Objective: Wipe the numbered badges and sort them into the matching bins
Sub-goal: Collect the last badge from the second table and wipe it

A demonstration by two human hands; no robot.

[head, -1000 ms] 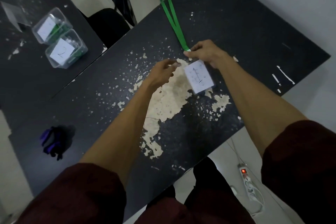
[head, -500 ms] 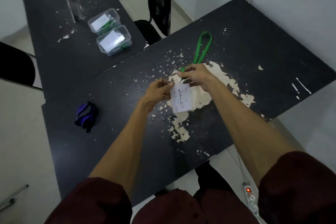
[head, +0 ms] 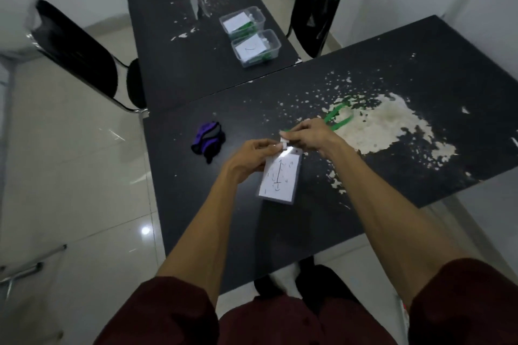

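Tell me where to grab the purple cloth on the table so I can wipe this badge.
Take the purple cloth at its raised middle hump, from straight above with the left hand, which is nearer. It lies crumpled in a loose heap on the black table, left of the badge, with bare surface all round, so a top pinch should gather the folds; its edges look flat and harder to catch.

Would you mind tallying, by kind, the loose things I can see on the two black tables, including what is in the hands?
Clear plastic bins with paper labels: 2
Numbered badges outside the bins: 1, held by the left hand and the right hand
Green lanyards outside the bins: 1
Purple and black cloths: 1
Clear upright stands: 1
Total: 6
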